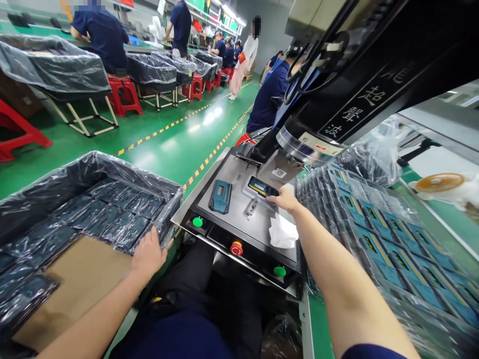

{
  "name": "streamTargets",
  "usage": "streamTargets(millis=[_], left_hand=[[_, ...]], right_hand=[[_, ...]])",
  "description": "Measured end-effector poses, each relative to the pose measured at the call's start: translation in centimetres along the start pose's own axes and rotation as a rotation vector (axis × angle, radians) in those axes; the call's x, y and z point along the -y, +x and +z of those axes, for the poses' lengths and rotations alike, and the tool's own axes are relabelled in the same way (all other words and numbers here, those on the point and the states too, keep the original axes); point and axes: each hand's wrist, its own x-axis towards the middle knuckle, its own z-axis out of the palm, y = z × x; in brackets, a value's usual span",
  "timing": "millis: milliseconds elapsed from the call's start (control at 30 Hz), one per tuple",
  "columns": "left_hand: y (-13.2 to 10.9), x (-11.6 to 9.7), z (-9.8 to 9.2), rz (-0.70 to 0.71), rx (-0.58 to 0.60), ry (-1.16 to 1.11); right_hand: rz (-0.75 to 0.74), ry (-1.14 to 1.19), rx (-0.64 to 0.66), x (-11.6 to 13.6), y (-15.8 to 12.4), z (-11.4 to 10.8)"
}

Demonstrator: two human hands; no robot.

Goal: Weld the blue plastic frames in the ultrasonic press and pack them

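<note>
My right hand (287, 199) pinches the near right end of a dark teal plastic casing (259, 186) with a yellow stripe. The casing lies in a pale fixture beneath the machine's metal press head (279, 172). On the machine's metal plate, a second teal casing (220, 196) with a rectangular window lies to the left, apart from both hands. My left hand (149, 253) rests at the right side of a plastic-lined bin (93, 162), fingers stretched over bagged dark teal parts (125, 212). Its fingertips are partly hard to make out.
The machine's front bears two green buttons (197, 221) and a red stop button (236, 248). A crumpled white cloth (283, 232) lies beside my right forearm. Clear trays (377, 249) of striped teal casings stand at right. Cardboard (88, 279) lies in the bin. People sit farther off.
</note>
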Motion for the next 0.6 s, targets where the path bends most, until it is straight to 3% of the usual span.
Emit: streamTargets(millis=[300,600], left_hand=[[0.0,0.1,0.3,-0.003,-0.008,0.011],[0.3,0.3,0.6,0.005,-0.019,-0.002]], right_hand=[[-0.088,-0.13,-0.019,2.0,-3.4,3.3],[-0.058,-0.186,0.061,3.6,-4.0,2.7]])
